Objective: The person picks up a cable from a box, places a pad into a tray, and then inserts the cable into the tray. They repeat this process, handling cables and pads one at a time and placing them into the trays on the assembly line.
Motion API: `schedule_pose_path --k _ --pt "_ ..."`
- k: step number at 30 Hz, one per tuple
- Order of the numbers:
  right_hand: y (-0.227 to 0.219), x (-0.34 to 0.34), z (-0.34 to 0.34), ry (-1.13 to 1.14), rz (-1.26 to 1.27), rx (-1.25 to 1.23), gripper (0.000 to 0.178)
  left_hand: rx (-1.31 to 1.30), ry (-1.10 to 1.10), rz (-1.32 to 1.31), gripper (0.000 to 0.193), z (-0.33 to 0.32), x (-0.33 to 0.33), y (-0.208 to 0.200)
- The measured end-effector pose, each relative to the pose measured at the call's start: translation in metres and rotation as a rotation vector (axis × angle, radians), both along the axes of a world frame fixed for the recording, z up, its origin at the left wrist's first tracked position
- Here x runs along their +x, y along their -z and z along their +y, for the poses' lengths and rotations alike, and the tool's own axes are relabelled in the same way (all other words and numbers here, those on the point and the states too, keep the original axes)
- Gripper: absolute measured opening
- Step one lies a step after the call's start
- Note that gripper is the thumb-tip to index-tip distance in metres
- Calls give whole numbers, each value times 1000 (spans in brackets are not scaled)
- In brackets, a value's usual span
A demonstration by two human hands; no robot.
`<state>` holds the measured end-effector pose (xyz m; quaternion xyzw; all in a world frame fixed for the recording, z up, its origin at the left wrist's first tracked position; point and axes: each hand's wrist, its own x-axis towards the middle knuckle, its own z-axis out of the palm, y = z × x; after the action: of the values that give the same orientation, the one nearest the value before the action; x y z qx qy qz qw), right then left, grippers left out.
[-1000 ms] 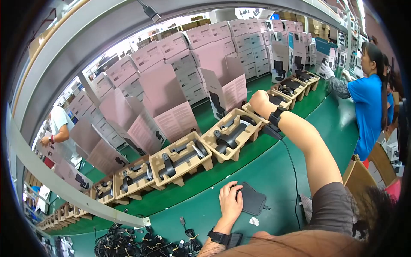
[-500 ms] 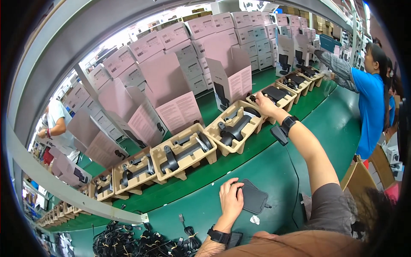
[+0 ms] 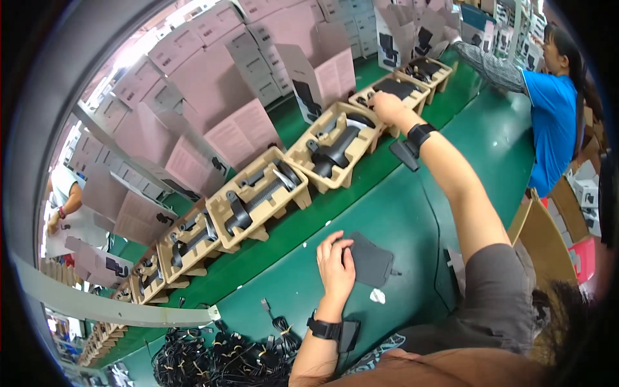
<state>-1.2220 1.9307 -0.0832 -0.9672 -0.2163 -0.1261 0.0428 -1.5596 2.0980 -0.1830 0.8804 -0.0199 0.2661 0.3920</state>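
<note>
My left hand (image 3: 336, 266) rests on the green bench, its fingers apart and slightly bent, beside thin dark-grey flat pads (image 3: 373, 259). Its thumb lies at their left edge. My right hand (image 3: 388, 108) reaches to the far side, over the near-left end of a tan moulded tray (image 3: 420, 101). Its fingers are bent together by small black parts there; what they pinch is hidden. A dark flat pad (image 3: 394, 88) lies in that tray. To its left, another tray (image 3: 343, 178) carries a black stand with a round base.
More tan trays (image 3: 256, 233) with black parts line up leftward, and open printed boxes (image 3: 242, 133) stand behind them. Bundled black cables (image 3: 219, 358) heap at the front left. A white scrap (image 3: 377, 296) lies near the pads. A person in blue (image 3: 554, 129) works at the right.
The whole view has turned and shifted, so the trays appear higher and steeper. My right hand stays at the same tray, and my left hand stays beside the flat pads.
</note>
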Motion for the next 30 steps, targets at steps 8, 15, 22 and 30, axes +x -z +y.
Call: schedule_pose_path --k 8,15,22,30 --pt "9 -8 -9 136 -159 -274 30 -122 4 -34 26 -2 -3 8" --pt "6 -84 11 12 -468 6 39 -253 -64 -110 31 20 -8 15" --pt "25 -299 19 -591 288 -127 78 -273 -77 -146 32 24 -8 24" --pt "32 -280 24 -443 465 -86 55 -260 -80 -128 27 28 -18 21"
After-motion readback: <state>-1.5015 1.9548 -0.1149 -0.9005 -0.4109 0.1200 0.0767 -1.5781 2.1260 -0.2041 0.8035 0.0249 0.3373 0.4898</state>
